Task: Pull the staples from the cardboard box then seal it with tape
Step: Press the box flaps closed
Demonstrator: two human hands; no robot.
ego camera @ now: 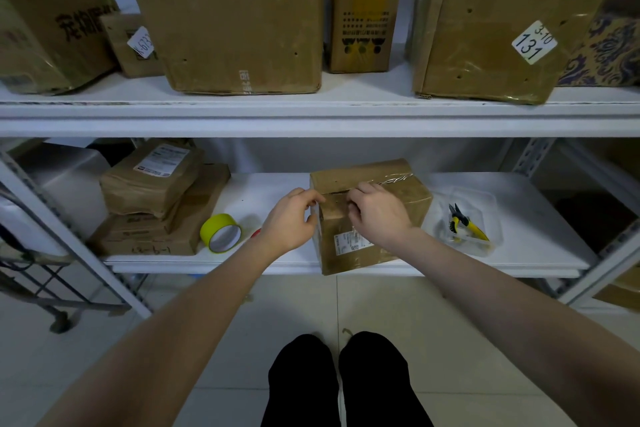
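Left hand [291, 217] pinches the box [349, 246] at its top-left edge. Right hand [379, 213] curls its fingers [356, 208] over the top's near edge. The box sits at the shelf's [526, 218] near edge, between a tape roll [220, 233] on the left and pliers [465, 222] in a tray [482, 199] on the right.

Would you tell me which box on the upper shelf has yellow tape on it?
The small box right of the tallest box; only it bears a yellow strip.
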